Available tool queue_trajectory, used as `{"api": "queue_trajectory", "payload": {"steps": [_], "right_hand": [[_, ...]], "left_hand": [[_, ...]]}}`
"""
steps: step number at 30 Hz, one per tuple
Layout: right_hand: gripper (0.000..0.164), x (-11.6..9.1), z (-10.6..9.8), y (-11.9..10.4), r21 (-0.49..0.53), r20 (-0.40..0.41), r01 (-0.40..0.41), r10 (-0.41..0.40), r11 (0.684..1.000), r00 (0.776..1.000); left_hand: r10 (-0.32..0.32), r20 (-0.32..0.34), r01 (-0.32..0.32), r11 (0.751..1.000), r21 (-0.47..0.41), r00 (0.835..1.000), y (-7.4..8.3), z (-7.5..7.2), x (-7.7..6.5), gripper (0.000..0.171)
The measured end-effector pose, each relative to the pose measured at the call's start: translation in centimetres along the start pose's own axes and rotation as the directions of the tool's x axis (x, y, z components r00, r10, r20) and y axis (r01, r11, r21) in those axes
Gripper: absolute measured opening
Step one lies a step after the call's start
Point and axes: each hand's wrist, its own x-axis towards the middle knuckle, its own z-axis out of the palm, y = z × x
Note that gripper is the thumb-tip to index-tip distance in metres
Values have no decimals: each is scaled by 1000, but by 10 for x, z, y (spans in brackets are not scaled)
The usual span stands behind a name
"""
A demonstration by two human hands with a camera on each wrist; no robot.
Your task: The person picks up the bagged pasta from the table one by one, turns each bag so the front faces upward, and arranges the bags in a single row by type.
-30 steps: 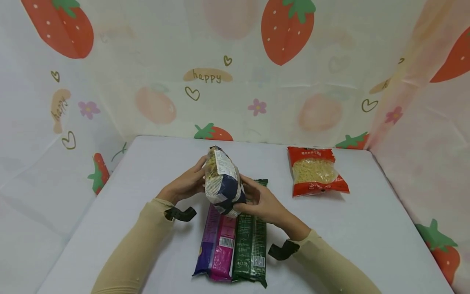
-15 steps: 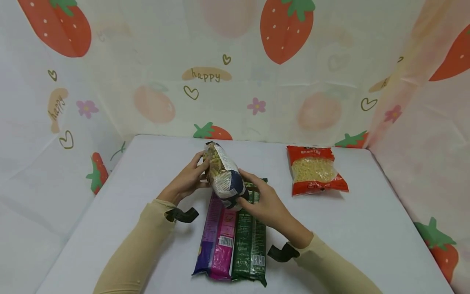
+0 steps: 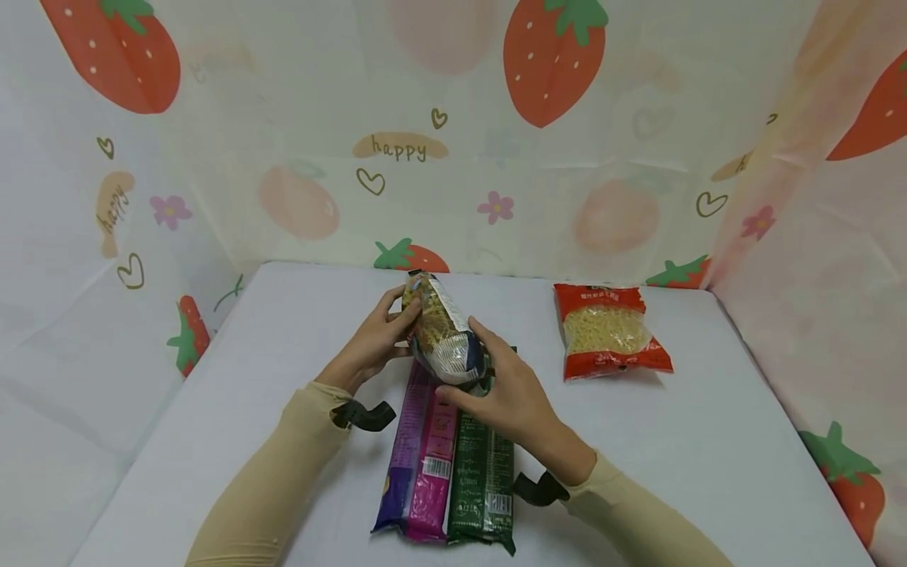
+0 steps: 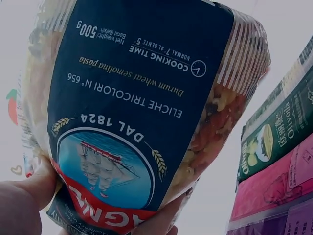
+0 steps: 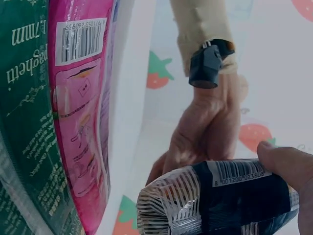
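The pasta bag (image 3: 448, 337) has been rolled over the last second: more of its clear window is now turned toward the head camera, and less of its white label. It has also been shifted slightly toward the far edge of the table (image 3: 290, 315). The work is judged to be at the turning stage, with the bag not yet set down. The bag is held raised above the far part of the long packets. Its far end is gripped by the curled thumb and fingers of the left hand (image 3: 379, 337); its near end is gripped by those of the right hand (image 3: 516, 395).

Count:
- Held bag: one.
- Red bag (image 3: 611, 331): one.
- Green packet (image 3: 482, 488): apparently one.
- Purple-and-pink packet (image 3: 428, 500): one or two; this cannot be told.
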Motion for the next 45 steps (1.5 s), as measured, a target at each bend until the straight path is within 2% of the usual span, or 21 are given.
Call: {"api": "queue_trajectory", "payload": {"steps": [6, 10, 15, 19, 24, 28, 32, 38, 41, 45], "right_hand": [[94, 0, 2, 7, 61, -16, 21, -20, 998, 1000], [86, 1, 1, 12, 137, -20, 32, -29, 990, 999], [76, 2, 0, 20, 248, -50, -3, 16, 969, 999], [68, 3, -4, 27, 345, -83, -45, 79, 938, 993], [60, 4, -9, 32, 504, -71, -85, 139, 860, 988], [58, 2, -9, 33, 607, -57, -96, 164, 789, 985], [55, 1, -7, 33, 678, -52, -105, 190, 727, 980], [55, -2, -6, 37, 727, -42, -120, 218, 676, 975], [55, -2, -5, 38, 774, -12, -136, 228, 619, 974], [55, -4, -3, 39, 823, 40, -169, 241, 542, 970]], "left_hand": [[-10, 13, 10, 999, 38, 1000, 1, 2, -2, 72], [-20, 21, 18, 998, 59, 1000, 2, 0, -2, 74], [-24, 41, 22, 998, 53, 999, 2, -3, -4, 70], [14, 72, -15, 1000, 23, 997, 1, -7, -6, 65], [91, 98, -90, 996, -10, 991, -2, -10, -4, 63], [110, 101, -108, 994, -25, 989, -4, -8, -1, 64], [60, 84, -56, 997, -44, 995, -5, -5, 0, 67], [-80, 88, 87, 994, -71, 993, -8, 2, 0, 74], [-114, 116, 126, 986, -105, 987, -8, 4, -1, 77], [-126, 146, 149, 976, -159, 981, -8, 7, 0, 82]]}}
